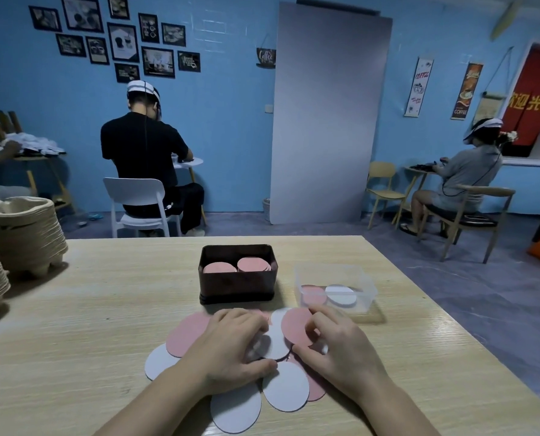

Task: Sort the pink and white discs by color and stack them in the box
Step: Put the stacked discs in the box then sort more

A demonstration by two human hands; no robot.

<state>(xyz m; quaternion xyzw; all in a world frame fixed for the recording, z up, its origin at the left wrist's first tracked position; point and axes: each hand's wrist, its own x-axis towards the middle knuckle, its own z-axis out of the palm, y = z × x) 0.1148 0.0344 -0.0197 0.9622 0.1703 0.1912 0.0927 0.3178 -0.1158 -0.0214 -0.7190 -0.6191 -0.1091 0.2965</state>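
Two white discs [235, 410] lie nearest the viewer. They form the front of a loose, overlapping spread of pink and white discs on the wooden bench [105, 325], just in front of the dark box [237, 286].

The left hand [227, 347] rests palm down on the spread, fingers bent, fingertips on a white disc. Whether its grip holds anything cannot be told.

The right hand [335, 344] has its grip closed on one pink disc [295, 328], thumb at the near edge and fingers curled over the right side. That disc overlaps a white one.

The dark box is open-topped and holds two stacks of pink discs [253, 264] side by side, the right stack higher.

A clear plastic tub [364, 297] stands just right of the dark box, containing one pink and one white disc.

Stacked pulp trays [26, 234] stand well left of the dark box, at the bench edge.
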